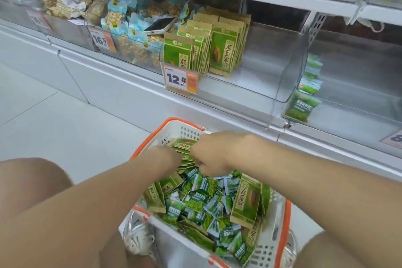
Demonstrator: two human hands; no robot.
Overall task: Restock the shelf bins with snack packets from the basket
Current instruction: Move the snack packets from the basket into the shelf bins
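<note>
Both hands down at the far end of the basket [174, 119] — left hand [167, 156] and right hand [208, 154] curled round one stack of flat packets [183, 148], clamped on it from either side. The bin [261, 76] above is part filled, with a row [224, 50] standing at its left. Risk: the slick stack fans out on the lift and spills among the sachets [202, 202] — or tips the row.
</note>
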